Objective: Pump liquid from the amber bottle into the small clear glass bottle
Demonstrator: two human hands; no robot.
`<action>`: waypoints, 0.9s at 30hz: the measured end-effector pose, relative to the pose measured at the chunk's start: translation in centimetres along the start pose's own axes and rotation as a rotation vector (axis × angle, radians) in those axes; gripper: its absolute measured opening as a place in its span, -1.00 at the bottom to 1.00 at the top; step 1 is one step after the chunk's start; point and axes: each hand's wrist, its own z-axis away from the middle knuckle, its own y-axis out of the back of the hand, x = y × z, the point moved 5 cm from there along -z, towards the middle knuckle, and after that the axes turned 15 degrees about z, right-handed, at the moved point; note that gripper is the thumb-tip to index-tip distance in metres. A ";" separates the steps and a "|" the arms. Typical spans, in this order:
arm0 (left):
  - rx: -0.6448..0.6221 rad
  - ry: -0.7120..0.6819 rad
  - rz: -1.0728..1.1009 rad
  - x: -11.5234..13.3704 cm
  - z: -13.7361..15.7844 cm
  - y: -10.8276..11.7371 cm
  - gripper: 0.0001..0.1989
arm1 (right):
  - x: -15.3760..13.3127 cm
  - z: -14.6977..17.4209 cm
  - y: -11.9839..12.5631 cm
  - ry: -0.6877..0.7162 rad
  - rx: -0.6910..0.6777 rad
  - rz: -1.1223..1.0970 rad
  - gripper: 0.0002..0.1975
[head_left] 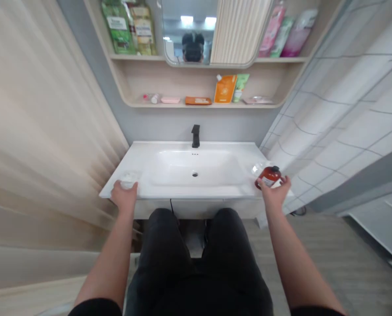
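My left hand point(124, 194) is curled round a small whitish, see-through item point(127, 179) on the left end of the white sink counter point(146, 162); its kind I cannot make out. At the counter's right end, my right hand point(275, 193) has thumb and fingers on either side of an amber bottle point(269, 175) with a black cap and a pale label. The bottle leans to one side. Just left of it, touching or close behind, is a clear plastic-looking item point(258, 168). Between both hands lies the sink basin point(169, 169).
A black faucet point(196, 135) stands behind the basin. Above is a wall cabinet with a mirror point(191, 33), an orange pouch point(225, 89), a green tube point(240, 87) and several bottles. A curtain point(51, 109) hangs at left; a tiled wall point(340, 109) bounds the right.
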 end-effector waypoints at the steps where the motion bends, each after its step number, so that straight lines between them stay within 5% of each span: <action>1: 0.008 -0.034 0.015 0.4 0.4 0.4 -0.05 | -0.1 -0.3 -0.8 -0.037 0.003 -0.026 0.18; 6: 0.090 -0.296 0.048 3.2 4.5 3.7 -0.17 | -0.5 -0.2 -2.7 -0.173 0.024 -0.046 0.11; 10: -0.076 -0.426 0.121 6.5 7.6 3.1 -0.29 | -1.2 0.6 -2.7 -0.207 -0.045 0.022 -0.11; 15: -0.535 -0.517 0.451 12.6 10.1 -4.7 -0.58 | -8.9 3.5 -4.6 0.224 -0.268 -0.069 -0.15; 17: -0.734 -0.448 0.560 14.9 10.7 -9.1 -0.59 | -13.2 5.9 -6.7 0.464 -0.485 -0.069 -0.15; 20: -0.911 -0.345 0.640 17.5 11.2 -14.9 -0.50 | -18.2 8.5 -9.8 0.622 -0.653 -0.013 -0.17; 23: -0.952 -0.345 0.647 18.5 10.9 -18.7 -0.58 | -21.5 9.8 -12.4 0.750 -0.727 0.001 -0.16; 27: -0.941 -0.308 0.539 17.2 10.2 -21.0 -0.76 | -22.6 10.5 -15.1 0.825 -0.757 0.058 -0.17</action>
